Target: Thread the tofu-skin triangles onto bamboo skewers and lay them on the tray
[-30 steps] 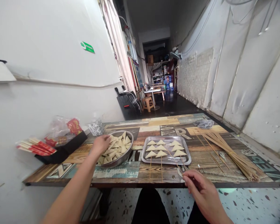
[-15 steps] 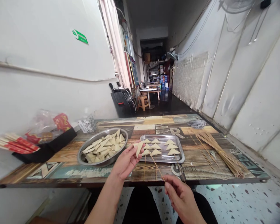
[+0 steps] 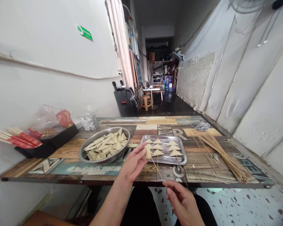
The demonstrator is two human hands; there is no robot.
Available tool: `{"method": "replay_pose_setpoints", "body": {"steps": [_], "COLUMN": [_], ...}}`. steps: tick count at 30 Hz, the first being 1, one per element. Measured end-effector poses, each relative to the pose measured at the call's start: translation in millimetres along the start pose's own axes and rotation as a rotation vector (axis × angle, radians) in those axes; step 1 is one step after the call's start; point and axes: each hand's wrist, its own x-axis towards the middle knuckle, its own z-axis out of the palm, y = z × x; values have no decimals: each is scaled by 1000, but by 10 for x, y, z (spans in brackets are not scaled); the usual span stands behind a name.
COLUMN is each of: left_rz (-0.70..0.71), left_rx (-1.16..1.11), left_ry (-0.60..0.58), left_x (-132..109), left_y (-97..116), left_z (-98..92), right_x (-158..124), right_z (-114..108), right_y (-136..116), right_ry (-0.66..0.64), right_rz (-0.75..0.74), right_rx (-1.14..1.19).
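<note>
Between the thumb and fingers of my left hand (image 3: 135, 161) is a pale triangular tofu piece (image 3: 147, 153), held over the left front corner of a metal tray (image 3: 184, 157). My right hand (image 3: 182, 199) pinches a thin bamboo skewer (image 3: 159, 172) near its lower end; the skewer's upper tip meets the tofu piece, though how far it goes in is hard to see. Several triangles threaded on skewers (image 3: 174, 153) lie in rows on the tray, their sticks pointing toward me. Left of my left hand, a steel bowl (image 3: 82, 158) is heaped with loose tofu triangles (image 3: 106, 146).
A bundle of bamboo skewers (image 3: 226, 157) lies on the right of the patterned wooden table (image 3: 89, 169), beside a few loose ones. A grey cloth (image 3: 201, 126) sits farther back. On the left stands a black holder (image 3: 47, 146) with red-wrapped chopsticks (image 3: 21, 138) and packets.
My left hand has moved slightly right and down with the tofu piece, bringing it against the skewer tip. My right hand has barely moved. The view has shifted a little.
</note>
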Motion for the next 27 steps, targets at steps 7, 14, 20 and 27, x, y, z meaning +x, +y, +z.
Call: {"method": "replay_pose_setpoints", "body": {"steps": [7, 14, 20, 27], "left_rz": [-2, -83, -103, -99], "left_rx": [-143, -79, -79, 199], "left_ry": [84, -51, -224, -173], "left_x": [14, -186, -277, -322], "left_y": [-163, -443, -448, -394], "left_z": [196, 435, 474, 436], "right_x": [143, 357, 371, 473], "right_z": [34, 24, -98, -251], "right_y": [-76, -167, -235, -373], "right_ry": [182, 273, 250, 275], "right_rz": [-37, -144, -178, -208], "right_rx": [49, 24, 22, -35]}}
